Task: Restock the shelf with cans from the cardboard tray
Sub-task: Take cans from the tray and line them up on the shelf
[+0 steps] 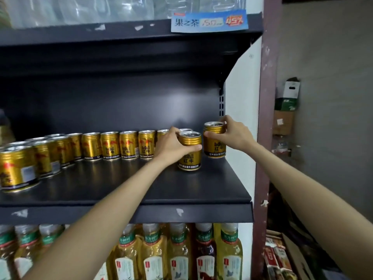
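A dark metal shelf [212,186] holds a row of several gold cans [110,145] running from the far left toward the right end. My left hand [171,144] grips the upper rim of a gold can [189,156] that stands on the shelf a little in front of the row. My right hand [232,132] holds a second gold can [214,145] by its top, close to the white side panel at the shelf's right end. Both cans are upright. The cardboard tray is out of view.
An upper shelf [121,35] with clear plastic bottles and a blue price label [209,21] hangs overhead. Below, tea bottles [153,253] fill the lower shelf. A maroon post [266,118] and boxes [286,98] stand to the right.
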{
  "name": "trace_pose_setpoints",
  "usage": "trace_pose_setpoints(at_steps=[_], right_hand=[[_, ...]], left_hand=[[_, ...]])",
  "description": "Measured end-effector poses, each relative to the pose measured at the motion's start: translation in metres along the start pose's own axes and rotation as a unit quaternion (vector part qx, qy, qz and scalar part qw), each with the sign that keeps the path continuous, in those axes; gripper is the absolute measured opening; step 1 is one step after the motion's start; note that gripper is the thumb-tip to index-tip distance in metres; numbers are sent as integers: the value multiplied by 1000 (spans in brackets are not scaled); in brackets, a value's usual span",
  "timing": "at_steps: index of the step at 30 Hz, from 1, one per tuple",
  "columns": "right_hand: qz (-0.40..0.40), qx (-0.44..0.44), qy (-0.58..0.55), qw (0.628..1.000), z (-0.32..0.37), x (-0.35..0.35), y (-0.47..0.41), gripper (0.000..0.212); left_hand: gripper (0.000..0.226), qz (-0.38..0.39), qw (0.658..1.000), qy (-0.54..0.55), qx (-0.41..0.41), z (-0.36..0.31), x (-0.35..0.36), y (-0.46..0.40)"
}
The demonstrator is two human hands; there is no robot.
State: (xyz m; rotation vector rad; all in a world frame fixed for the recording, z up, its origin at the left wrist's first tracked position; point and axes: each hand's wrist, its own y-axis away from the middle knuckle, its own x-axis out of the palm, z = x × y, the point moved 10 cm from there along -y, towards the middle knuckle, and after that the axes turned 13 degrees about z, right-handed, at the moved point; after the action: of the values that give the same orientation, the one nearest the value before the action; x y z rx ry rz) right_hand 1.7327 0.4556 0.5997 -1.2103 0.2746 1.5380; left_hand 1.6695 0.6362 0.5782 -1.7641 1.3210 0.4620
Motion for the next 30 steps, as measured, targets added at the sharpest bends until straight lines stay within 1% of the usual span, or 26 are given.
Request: trace_pose_setpoints(at_steps=[4, 7, 9, 12, 14, 16, 19, 21, 23, 27, 30], right_hand=[[30, 23, -9, 999, -13, 16, -37, 75], [24, 43, 7, 999, -20, 24, -55, 81], [20, 53, 6, 998, -24, 29, -63, 82], [22, 56, 14, 998, -29, 40, -72, 79], [22, 59, 6, 998, -31, 45, -75, 78], [33, 50, -38, 997, -34, 48, -78, 75], [60, 35, -141, 988, -41, 49, -77, 69], [73, 39, -226, 971, -50, 50, -71, 67], [101, 31, -280, 954, -50, 52, -63, 64], [176, -5, -316, 932, -39, 64, -43, 60], [209, -31, -337, 918, -29, 73, -34, 57]], left_hand=[[76, 0, 1000, -9, -27, 5, 10, -10], [78, 8, 999, -29, -30, 5, 15, -13], [78, 41, 999, -24, -26, 8, 19, -14], [85, 111, 993, 40, -26, 17, 28, -15], [85, 118, 991, 54, -23, 18, 28, -15], [83, 111, 993, 45, -15, 16, 28, -19], [81, 114, 993, 25, -11, 12, 34, -29], [82, 114, 993, 11, -12, 10, 39, -37], [82, 103, 995, -12, -10, 5, 43, -44], [83, 80, 996, -51, -3, -6, 47, -52], [84, 77, 995, -61, 3, -10, 51, -53]])
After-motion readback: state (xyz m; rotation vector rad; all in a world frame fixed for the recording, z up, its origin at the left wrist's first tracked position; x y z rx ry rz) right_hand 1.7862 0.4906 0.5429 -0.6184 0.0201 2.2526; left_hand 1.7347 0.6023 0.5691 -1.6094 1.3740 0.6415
